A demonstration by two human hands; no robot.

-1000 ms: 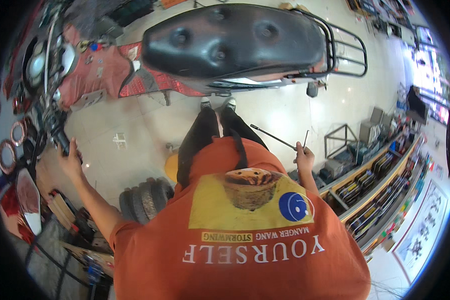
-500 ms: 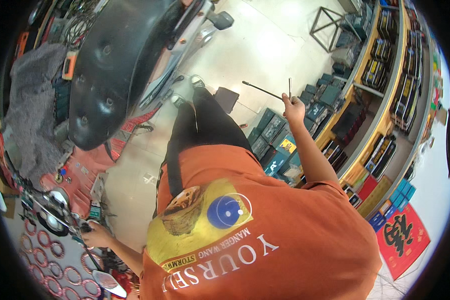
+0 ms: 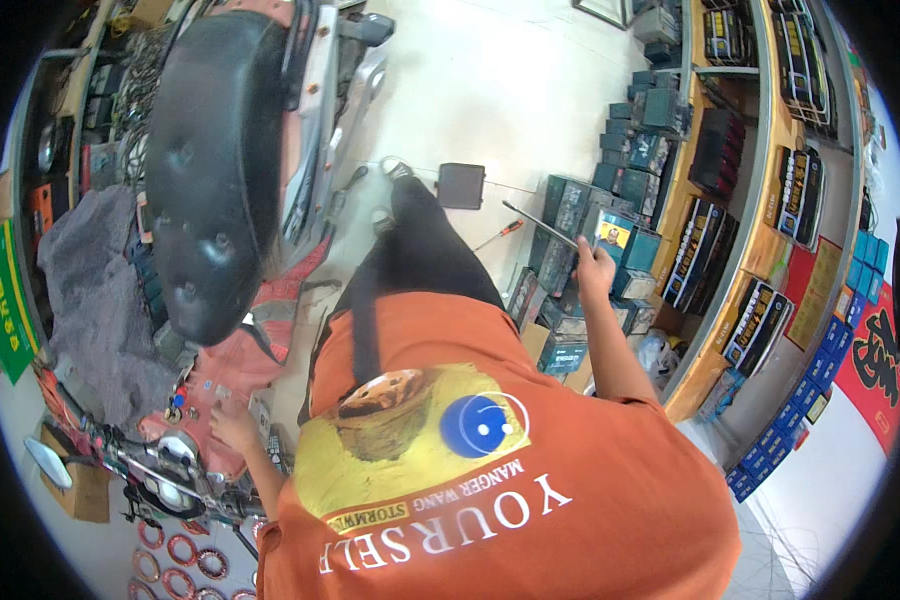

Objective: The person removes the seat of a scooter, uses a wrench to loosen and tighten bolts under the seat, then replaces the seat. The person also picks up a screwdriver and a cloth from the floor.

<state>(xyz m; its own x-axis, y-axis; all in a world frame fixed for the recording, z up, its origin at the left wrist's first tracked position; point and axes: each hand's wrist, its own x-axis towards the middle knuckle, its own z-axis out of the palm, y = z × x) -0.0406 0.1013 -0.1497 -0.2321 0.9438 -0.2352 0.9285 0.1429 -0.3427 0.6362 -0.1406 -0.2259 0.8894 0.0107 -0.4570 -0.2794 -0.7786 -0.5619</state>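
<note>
I see my left hand (image 3: 232, 428) resting flat, grip open, on the red body panel (image 3: 220, 385) of the scooter, just beside its handlebar (image 3: 160, 480). My right hand (image 3: 595, 268) is raised out to the side, grip closed around a thin metal rod (image 3: 540, 224) that points away over the floor. Beyond it, stacked boxes (image 3: 610, 215) stand against the wooden shelf (image 3: 770, 200); the black seat (image 3: 215, 160) stretches far left.

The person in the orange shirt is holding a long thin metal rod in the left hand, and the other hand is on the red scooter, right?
Not quite. The head view shows the long thin metal rod in the right hand, not the left. It is the left hand that rests on the red scooter.
</note>
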